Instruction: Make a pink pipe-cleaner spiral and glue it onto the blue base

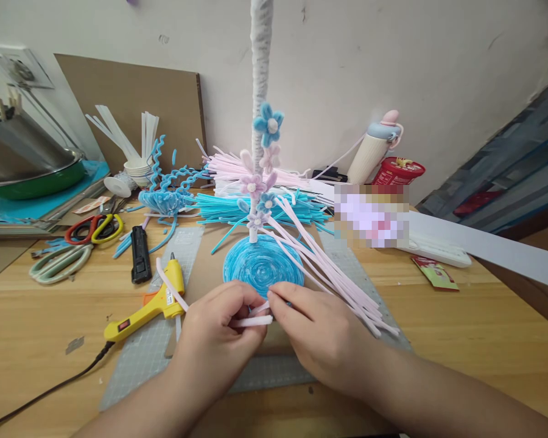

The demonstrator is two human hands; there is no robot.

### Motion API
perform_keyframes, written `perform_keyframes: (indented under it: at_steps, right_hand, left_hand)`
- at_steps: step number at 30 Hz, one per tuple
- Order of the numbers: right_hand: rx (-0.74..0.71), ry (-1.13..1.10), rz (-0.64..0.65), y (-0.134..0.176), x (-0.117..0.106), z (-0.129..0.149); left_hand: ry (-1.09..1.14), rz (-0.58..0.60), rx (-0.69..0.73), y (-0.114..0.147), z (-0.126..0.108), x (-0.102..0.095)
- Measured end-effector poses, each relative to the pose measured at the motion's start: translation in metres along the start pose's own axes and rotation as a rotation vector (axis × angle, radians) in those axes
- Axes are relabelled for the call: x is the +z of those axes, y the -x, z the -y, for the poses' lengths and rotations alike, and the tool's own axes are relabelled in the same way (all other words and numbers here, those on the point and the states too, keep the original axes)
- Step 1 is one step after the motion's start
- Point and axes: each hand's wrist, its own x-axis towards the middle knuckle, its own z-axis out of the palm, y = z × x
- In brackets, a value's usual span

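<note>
A pale pink pipe cleaner [256, 321] is in my left hand [226, 328], its fingers closed round it; another stretch of pink sticks out on the left behind the knuckles. My right hand [317, 325] pinches a pink end at its fingertips, close beside the left fingers. Just beyond the hands lies a round blue coiled base [262, 264]. From its far side rises a white wrapped stem [259, 79] with blue, pink and lilac fuzzy flowers [251, 184] on it. Loose pink pipe cleaners [333, 274] lie to the right of the base.
A yellow glue gun [150, 304] with its cord lies on the left, near a black utility knife [140, 255] and scissors [94, 228]. Blue pipe cleaners [260, 210] are heaped behind the base. A cream bottle [369, 149] and a red cup [399, 173] stand back right.
</note>
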Motion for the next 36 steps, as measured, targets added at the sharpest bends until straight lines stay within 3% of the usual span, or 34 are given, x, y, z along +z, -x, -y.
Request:
perform_keyframes:
  at_steps: [6, 11, 14, 19, 28, 33, 36]
  right_hand:
    - [0.263, -0.473, -0.062, -0.003, 0.001, -0.001]
    - [0.654, -0.793, -0.076, -0.002, 0.010, 0.003]
    - [0.790, -1.035, -0.086, -0.003, 0.015, 0.004]
    - [0.923, -1.327, -0.081, -0.007, 0.018, 0.002]
    - [1.028, -1.472, -0.232, -0.009, 0.020, -0.001]
    - [1.084, -1.530, -0.409, -0.008, 0.021, -0.007]
    - [1.009, -1.631, -0.370, -0.006, 0.023, -0.004]
  left_hand:
    - [0.171, 0.033, -0.137, 0.000, 0.002, 0.000]
    - [0.391, 0.040, -0.268, 0.000, -0.001, -0.001]
    - [0.524, 0.001, -0.293, -0.003, -0.005, -0.003]
    - [0.642, 0.007, -0.374, -0.007, -0.008, -0.005]
    - [0.697, -0.041, -0.503, -0.007, -0.003, -0.002]
    - [0.620, -0.223, -0.525, -0.008, -0.003, -0.003]
    - [0.642, -0.325, -0.566, -0.009, 0.000, -0.004]
